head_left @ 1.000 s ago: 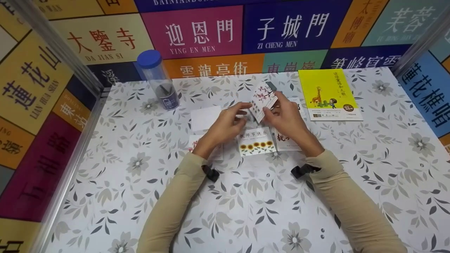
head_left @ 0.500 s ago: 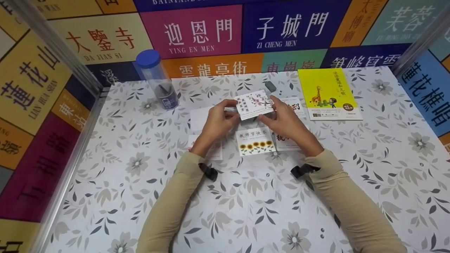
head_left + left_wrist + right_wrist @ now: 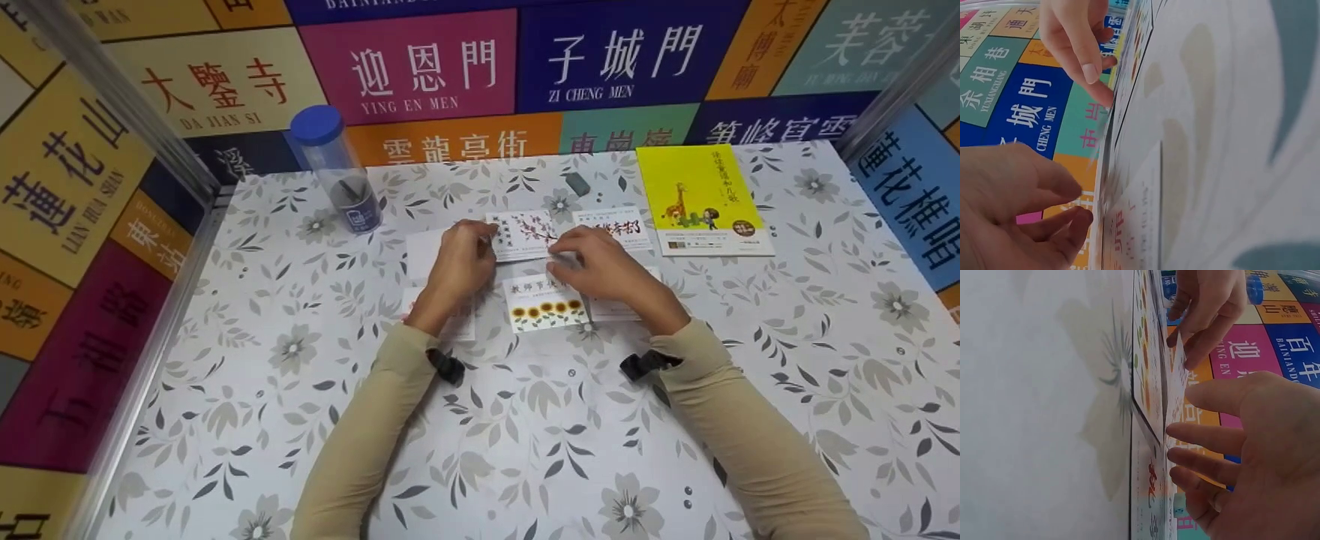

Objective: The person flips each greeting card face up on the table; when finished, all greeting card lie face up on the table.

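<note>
A white card with pink blossom [image 3: 525,234] lies between my hands, its left end tipped up from the table in the right wrist view. At that end my left hand [image 3: 466,259] pinches it between thumb and fingers. Beside its right end is my right hand [image 3: 607,264], fingers extended and spread in the right wrist view [image 3: 1252,450]; whether the fingertips touch the card is hard to tell. Just below lies a sunflower card [image 3: 549,304]. Cards with red lettering [image 3: 619,229] lie to the right, partly covered by my right hand.
A blank white card [image 3: 427,251] and a pink-marked card [image 3: 457,322] lie at left. A blue-capped clear canister [image 3: 337,169] stands back left. A dark eraser-like block [image 3: 577,184] and a yellow booklet [image 3: 705,201] are at the back, before a lettered wall panel [image 3: 420,67].
The blossom card was tilted up in both hands, then turned level, and is now lowered to the table above the sunflower card. The right hand's fingers have loosened from it.
</note>
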